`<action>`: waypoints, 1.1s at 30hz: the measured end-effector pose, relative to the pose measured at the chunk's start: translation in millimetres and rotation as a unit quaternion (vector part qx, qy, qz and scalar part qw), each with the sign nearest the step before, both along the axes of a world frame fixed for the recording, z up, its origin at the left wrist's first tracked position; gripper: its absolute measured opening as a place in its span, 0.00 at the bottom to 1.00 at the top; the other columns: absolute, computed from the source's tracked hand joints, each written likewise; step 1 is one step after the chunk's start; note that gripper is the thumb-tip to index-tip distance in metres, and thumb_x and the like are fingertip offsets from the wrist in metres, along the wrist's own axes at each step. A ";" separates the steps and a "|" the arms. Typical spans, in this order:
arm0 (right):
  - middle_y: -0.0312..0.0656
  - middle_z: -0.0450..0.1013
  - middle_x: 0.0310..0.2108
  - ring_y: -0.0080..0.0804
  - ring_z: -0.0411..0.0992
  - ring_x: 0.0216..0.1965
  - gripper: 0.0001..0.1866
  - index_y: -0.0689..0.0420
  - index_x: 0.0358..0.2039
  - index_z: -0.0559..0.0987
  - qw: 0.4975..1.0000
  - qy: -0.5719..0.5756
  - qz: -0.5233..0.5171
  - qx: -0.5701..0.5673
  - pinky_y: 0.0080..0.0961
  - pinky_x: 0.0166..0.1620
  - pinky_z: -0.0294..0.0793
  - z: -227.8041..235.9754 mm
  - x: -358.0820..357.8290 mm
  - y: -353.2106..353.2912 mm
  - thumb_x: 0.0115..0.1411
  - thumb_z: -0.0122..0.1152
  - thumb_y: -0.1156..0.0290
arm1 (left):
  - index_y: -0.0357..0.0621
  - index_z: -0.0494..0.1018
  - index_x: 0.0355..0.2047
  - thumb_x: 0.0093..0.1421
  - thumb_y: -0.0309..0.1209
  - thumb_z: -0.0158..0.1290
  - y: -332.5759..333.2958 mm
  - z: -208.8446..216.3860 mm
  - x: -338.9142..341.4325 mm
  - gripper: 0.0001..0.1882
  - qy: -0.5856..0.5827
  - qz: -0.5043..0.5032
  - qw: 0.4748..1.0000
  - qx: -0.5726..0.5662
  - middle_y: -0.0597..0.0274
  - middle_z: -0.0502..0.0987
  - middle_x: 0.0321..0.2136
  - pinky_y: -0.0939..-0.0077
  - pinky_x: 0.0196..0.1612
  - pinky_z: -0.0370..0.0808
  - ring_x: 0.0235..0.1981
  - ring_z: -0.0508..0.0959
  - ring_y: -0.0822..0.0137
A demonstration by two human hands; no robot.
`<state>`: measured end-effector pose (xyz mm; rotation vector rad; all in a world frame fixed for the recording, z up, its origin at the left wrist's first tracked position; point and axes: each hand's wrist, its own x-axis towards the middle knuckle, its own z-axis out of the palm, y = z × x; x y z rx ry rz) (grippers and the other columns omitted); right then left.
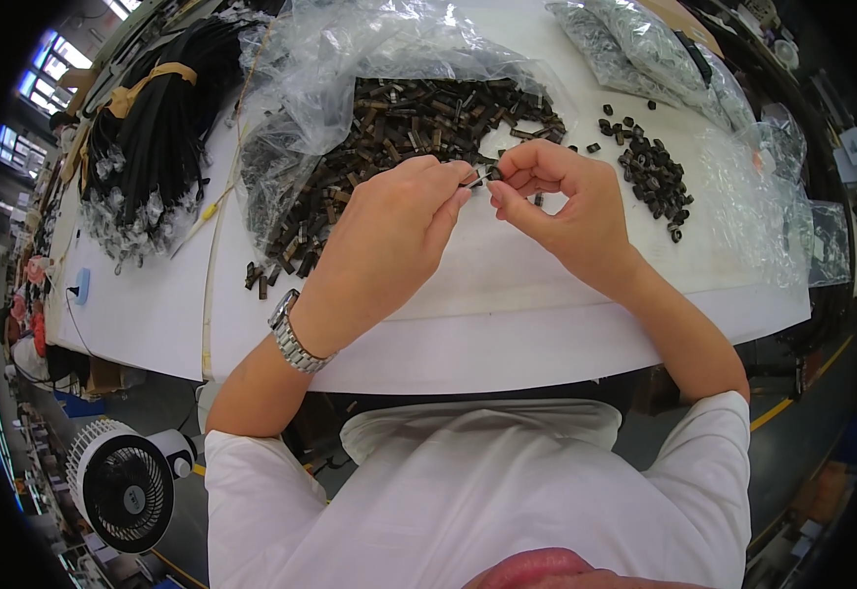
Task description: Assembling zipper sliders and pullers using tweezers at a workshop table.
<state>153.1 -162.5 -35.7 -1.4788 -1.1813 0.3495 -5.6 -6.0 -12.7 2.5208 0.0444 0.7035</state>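
**Left hand point(394, 226) and right hand point(573, 211) nearly meet near mid-frame, both pinching**

From my end I count two bare hands, both with thumb and fingers closed. The left grips one slim piece point(474, 182), and the right pinches one dark small piece point(494, 172). Both pieces sit just above the middle of the frame, and I cannot tell whether they are joined or only touching.

I have one white table point(507, 344) carrying two lots of loose parts. The large heap point(404, 123) at upper centre holds far too many to count; the smaller cluster point(656, 177), right of the hands, runs to some dozens. I also count one black bundle point(158, 118) at upper left with a tan band around it, at least two filled clear bags point(634, 49) at upper right, one wristwatch point(296, 339) on the left wrist, and one fan point(132, 491) at lower left.

The crumpled clear plastic point(301, 74) covers some of the heap, and the left hand blocks more. The bags are cut by the dark rim, and fingers hide most of both held pieces.

What I can make out of them: the slim one is thin with a pale glint; the other is blackish, short and rounded.
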 end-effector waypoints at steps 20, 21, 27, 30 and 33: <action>0.40 0.81 0.28 0.35 0.82 0.28 0.09 0.56 0.36 0.77 0.940 -0.324 -0.086 0.060 0.29 0.29 0.78 -11.4 -8.9 6.8 0.57 0.70 0.77 | 0.37 0.76 0.42 0.64 0.21 0.55 -9.0 -13.0 3.1 0.07 0.060 0.020 0.997 0.045 0.46 0.80 0.29 0.53 0.34 0.76 0.31 0.82 0.43; 0.40 0.81 0.28 0.35 0.82 0.28 0.09 0.56 0.36 0.77 0.940 -0.324 -0.087 0.057 0.29 0.29 0.78 -11.1 -9.2 6.7 0.57 0.70 0.77 | 0.37 0.76 0.42 0.64 0.21 0.55 -8.3 -13.0 4.5 0.07 0.061 0.018 0.997 0.043 0.46 0.80 0.29 0.53 0.34 0.76 0.31 0.82 0.43; 0.43 0.82 0.34 0.33 0.83 0.34 0.11 0.60 0.43 0.79 0.977 -0.190 -0.058 0.077 0.26 0.39 0.81 -8.0 -15.7 12.0 0.60 0.69 0.80 | 0.40 0.77 0.41 0.65 0.22 0.55 -4.9 -2.9 -0.2 0.05 0.049 0.050 0.987 0.145 0.52 0.81 0.28 0.56 0.31 0.77 0.29 0.83 0.49; 0.43 0.82 0.36 0.30 0.83 0.38 0.13 0.61 0.46 0.79 0.986 -0.147 -0.020 0.081 0.26 0.43 0.81 -7.0 -11.7 9.8 0.61 0.69 0.80 | 0.39 0.76 0.41 0.66 0.23 0.55 -5.8 -5.1 -1.1 0.04 0.031 0.053 0.987 0.147 0.52 0.80 0.27 0.58 0.30 0.77 0.28 0.82 0.50; 0.43 0.82 0.38 0.27 0.81 0.39 0.12 0.62 0.47 0.80 0.993 -0.109 0.000 0.051 0.25 0.46 0.81 1.2 -14.7 4.7 0.64 0.69 0.78 | 0.37 0.74 0.40 0.67 0.24 0.54 -7.1 -2.0 -2.9 0.03 0.035 0.021 0.992 0.123 0.51 0.80 0.25 0.57 0.30 0.77 0.28 0.82 0.50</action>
